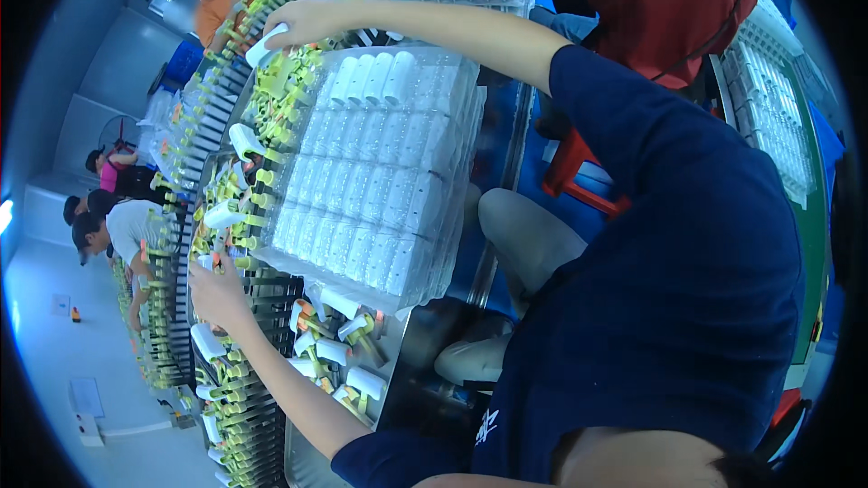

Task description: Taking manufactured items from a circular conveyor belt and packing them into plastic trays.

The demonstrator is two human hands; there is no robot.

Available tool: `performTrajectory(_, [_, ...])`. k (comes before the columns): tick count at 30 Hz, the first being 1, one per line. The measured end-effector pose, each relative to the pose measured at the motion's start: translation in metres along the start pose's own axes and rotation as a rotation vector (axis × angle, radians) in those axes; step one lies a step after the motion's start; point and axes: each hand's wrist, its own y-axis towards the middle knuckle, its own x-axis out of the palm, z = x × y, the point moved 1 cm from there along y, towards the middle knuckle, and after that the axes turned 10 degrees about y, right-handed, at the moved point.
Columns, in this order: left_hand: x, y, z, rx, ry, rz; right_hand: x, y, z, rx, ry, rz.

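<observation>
Right hand grips a white part; left hand's grasp seems hidden.

One stack of clear blister trays stands at centre; the exact number of trays in the stack cannot be told. Its top tray holds rows of small white parts, four of which stand out plainly along the far row. Two hands of the wearer show: left hand and right hand, the right one holding one white part. About six loose white parts lie near the tray's close edge. One conveyor line carries many yellow-green fixtures, too crowded to count. Five other people are visible.
</observation>
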Motion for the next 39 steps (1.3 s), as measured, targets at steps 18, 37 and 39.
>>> performTrajectory(18, [0.011,-0.065,-0.099,-0.13,0.009,0.118,0.169,0.015,-0.022,-0.44,-0.263,-0.102])
performTrajectory(37, [-0.163,0.015,0.11,0.233,-1.192,0.266,0.061,-0.146,-0.053,-0.086,-0.487,0.137])
performTrajectory(39, [-0.161,0.035,0.151,0.33,-1.308,0.097,0.048,-0.172,-0.027,-0.094,-0.617,0.309])
